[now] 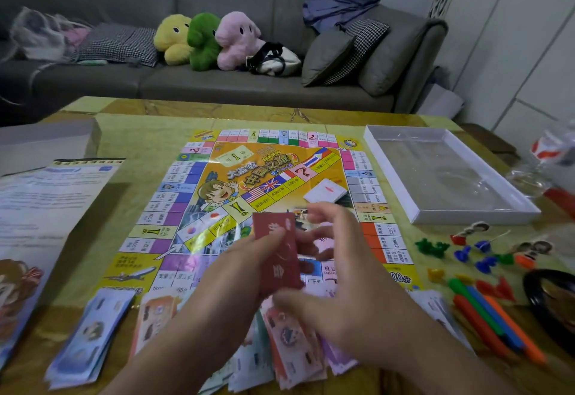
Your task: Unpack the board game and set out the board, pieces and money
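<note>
Red cards, a slim stack with pale characters on their backs [277,251], sit in both hands above the near middle of the glossy paper game board [217,183], which lies flat on the yellow-green patterned tabletop [140,127]. The left hand [249,257] grips the stack from the left with its thumb across the top face; the right hand [339,273] curls round the right edge and near end, thumb low at the bottom corner. The stack's long axis runs near to far, tilted slightly left at the far end.

What matters for the next move, I judge, is the printed card space on the board. A white stack of cards with a red mark [325,190] already rests on the board just beyond and right of the hands, so the matching free spot probably lies far and left of the hands, nearer the left hand. I cannot say for certain which space is meant.

Paper money lies fanned at the near edge: a blue-grey bundle of banknotes [90,329] at the left, and mixed orange, pink and green notes [289,341] partly hidden under both wrists. Small coloured plastic pieces [479,254] lie right of the board. Motion blur smears the right fingers [323,214], and the hands hide the board squares beneath.
</note>
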Tool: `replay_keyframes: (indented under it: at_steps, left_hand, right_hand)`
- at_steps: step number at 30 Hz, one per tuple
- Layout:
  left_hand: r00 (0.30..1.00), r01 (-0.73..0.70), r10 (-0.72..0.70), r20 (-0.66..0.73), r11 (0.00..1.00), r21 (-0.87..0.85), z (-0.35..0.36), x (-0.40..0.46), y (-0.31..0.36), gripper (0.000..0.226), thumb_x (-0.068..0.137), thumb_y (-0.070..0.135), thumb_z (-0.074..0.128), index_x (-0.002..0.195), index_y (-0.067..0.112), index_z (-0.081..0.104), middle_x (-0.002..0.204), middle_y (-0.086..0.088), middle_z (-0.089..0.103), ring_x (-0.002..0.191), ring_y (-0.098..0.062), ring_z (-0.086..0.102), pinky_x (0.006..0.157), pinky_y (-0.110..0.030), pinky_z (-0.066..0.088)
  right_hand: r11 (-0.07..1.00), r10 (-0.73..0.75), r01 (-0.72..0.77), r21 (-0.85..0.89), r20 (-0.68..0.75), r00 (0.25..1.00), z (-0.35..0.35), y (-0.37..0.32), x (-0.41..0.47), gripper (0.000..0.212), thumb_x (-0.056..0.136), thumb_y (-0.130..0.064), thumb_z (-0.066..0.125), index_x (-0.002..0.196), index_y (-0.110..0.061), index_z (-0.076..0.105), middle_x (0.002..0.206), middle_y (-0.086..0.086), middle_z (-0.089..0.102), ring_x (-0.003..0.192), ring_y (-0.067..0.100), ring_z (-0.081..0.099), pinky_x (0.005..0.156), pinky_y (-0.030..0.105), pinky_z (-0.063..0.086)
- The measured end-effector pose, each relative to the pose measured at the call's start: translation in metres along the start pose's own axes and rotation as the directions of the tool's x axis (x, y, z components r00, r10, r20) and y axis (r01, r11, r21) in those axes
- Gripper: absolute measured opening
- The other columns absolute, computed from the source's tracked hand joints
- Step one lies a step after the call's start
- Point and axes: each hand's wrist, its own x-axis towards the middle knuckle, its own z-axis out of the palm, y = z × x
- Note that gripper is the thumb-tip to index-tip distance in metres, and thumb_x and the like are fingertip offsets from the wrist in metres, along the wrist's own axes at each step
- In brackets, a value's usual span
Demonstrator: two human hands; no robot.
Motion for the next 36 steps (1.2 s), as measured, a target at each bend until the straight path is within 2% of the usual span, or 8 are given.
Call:
replay_keyframes:
  at_steps: [3,6,14,21,25,28,31,36]
  left_hand:
    - [0.998,-0.040,0.039,-0.042,0.999,-0.036,0.000,0.003,-0.002,0.029,0.105,0.035,0.058,0.125,0.020,0.072,0.109,-0.005,0.076,0.087,-0.011,0.074,0.068,-0.022,0.057]
    - [0.996,-0.063,0.061,-0.062,0.997,-0.032,0.012,-0.003,-0.002,0.028,0.106,0.033,0.055,0.127,0.022,0.071,0.107,-0.002,0.076,0.085,-0.007,0.073,0.065,-0.019,0.056]
    - [0.982,-0.140,0.140,-0.126,0.990,0.010,0.017,-0.009,-0.010,0.030,0.101,0.041,0.062,0.127,0.027,0.070,0.113,-0.006,0.076,0.086,-0.009,0.072,0.067,-0.025,0.056]
    - [0.970,-0.171,0.172,-0.171,0.985,0.022,0.021,-0.013,-0.009,0.028,0.103,0.039,0.059,0.122,0.023,0.071,0.104,-0.005,0.076,0.080,-0.007,0.071,0.064,-0.022,0.054]
    - [0.969,-0.147,0.146,-0.200,0.989,0.009,0.030,-0.016,-0.001,0.025,0.101,0.037,0.059,0.119,0.028,0.074,0.095,-0.001,0.074,0.076,-0.008,0.065,0.069,-0.029,0.049]
    - [0.959,-0.086,0.087,-0.270,0.996,0.015,0.021,-0.010,0.014,0.022,0.101,0.024,0.061,0.114,0.032,0.076,0.096,-0.009,0.075,0.082,-0.017,0.064,0.071,-0.035,0.048]
    - [0.929,-0.054,0.049,-0.366,0.999,-0.003,0.000,-0.006,0.033,0.020,0.095,0.003,0.062,0.107,0.013,0.074,0.093,-0.014,0.076,0.079,-0.022,0.068,0.067,-0.034,0.051]
    - [0.899,-0.069,0.058,-0.435,0.998,-0.011,-0.015,-0.005,0.049,0.018,0.095,-0.002,0.061,0.098,0.008,0.075,0.082,-0.009,0.072,0.071,-0.022,0.067,0.064,-0.033,0.051]
  right_hand:
    - [0.903,0.262,-0.229,0.364,-0.043,0.964,0.000,0.000,0.004,0.030,0.096,-0.028,0.076,0.118,-0.023,0.056,0.113,0.001,0.071,0.097,0.012,0.074,0.086,0.032,0.061]
    - [0.654,0.379,-0.329,0.681,0.081,0.922,0.007,-0.002,0.008,0.016,0.099,-0.006,0.065,0.113,0.002,0.063,0.098,0.024,0.078,0.086,0.036,0.077,0.075,0.042,0.063]
    - [0.679,0.441,-0.277,0.680,-0.076,0.894,0.009,-0.004,0.007,0.009,0.098,-0.002,0.065,0.106,-0.004,0.069,0.092,0.021,0.079,0.077,0.035,0.078,0.069,0.041,0.062]
    - [0.601,0.475,-0.334,0.726,0.012,0.880,0.018,-0.004,0.012,0.012,0.097,-0.005,0.067,0.097,-0.002,0.079,0.093,0.021,0.079,0.074,0.025,0.074,0.057,0.032,0.057]
    - [0.774,0.437,-0.268,0.574,-0.177,0.882,0.002,-0.001,0.023,0.004,0.097,-0.001,0.068,0.096,-0.003,0.071,0.085,0.018,0.078,0.063,0.025,0.070,0.059,0.037,0.058]
    - [0.952,0.303,-0.273,0.141,-0.295,0.906,-0.035,0.012,0.057,0.004,0.098,-0.004,0.069,0.098,-0.007,0.068,0.078,0.012,0.075,0.051,0.011,0.063,0.052,0.025,0.055]
    - [0.906,0.282,-0.336,-0.256,-0.227,0.932,-0.061,0.034,0.099,0.010,0.097,-0.009,0.072,0.093,-0.017,0.068,0.080,0.007,0.076,0.055,0.007,0.066,0.051,0.023,0.049]
    - [0.740,0.305,-0.332,-0.585,-0.148,0.941,-0.055,0.068,0.129,0.014,0.096,-0.015,0.071,0.094,-0.027,0.063,0.098,-0.002,0.068,0.087,0.012,0.062,0.071,0.033,0.057]
